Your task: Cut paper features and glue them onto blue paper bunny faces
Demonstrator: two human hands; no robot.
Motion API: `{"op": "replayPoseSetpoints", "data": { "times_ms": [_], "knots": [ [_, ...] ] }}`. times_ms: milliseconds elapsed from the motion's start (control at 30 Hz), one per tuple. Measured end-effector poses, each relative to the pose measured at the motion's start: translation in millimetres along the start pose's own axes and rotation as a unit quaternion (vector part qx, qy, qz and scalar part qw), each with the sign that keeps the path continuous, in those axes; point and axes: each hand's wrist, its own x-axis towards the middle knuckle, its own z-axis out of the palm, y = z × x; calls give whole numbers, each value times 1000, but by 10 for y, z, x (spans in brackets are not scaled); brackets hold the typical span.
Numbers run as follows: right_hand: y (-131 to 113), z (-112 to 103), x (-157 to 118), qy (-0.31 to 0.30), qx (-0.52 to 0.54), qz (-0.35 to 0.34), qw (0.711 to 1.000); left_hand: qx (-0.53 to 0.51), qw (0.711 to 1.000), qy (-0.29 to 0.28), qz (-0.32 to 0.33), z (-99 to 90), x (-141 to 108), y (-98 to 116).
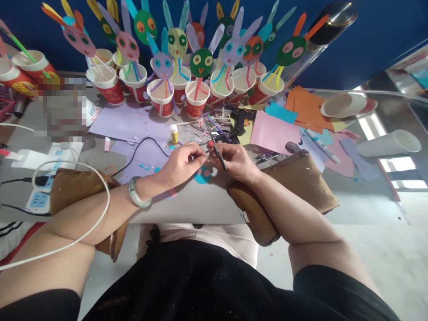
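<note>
My right hand is closed around slim dark scissors, seen nearly edge-on, their blades pointing away toward the cups. Close beside it, my left hand has thumb and fingertips pinched together; anything between them is too small to make out. Just below both hands a blue paper piece with pinkish round spots lies on the grey table. A small yellow bottle with a white cap stands beyond my left hand. Past my right hand rests a black glue gun.
Several red-and-white paper cups with rabbit-faced paper figures line the back. Purple paper, pink paper and orange paper lie around. Brown pouches flank my forearms. A white cable crosses my left arm near power strips.
</note>
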Motion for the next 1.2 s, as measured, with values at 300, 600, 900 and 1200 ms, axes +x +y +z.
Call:
{"op": "replayPoseSetpoints", "data": {
  "times_ms": [300, 600, 900, 1200],
  "knots": [
    [-17, -19, -2, 28, 19, 11, 999, -230, 955, 13, -185, 53, 18, -16],
    [4, -17, 8, 9, 18, 3, 1000, -247, 956, -38, -151, 88, -46, -32],
    [1, -27, -11, 5, 21, 11, 1000, -307, 931, -37, -191, 106, -37, 20],
    [-10, -17, -4, 10, 38, 13, 999, -284, 940, -47, -181, 99, -69, -3]
  ]
}}
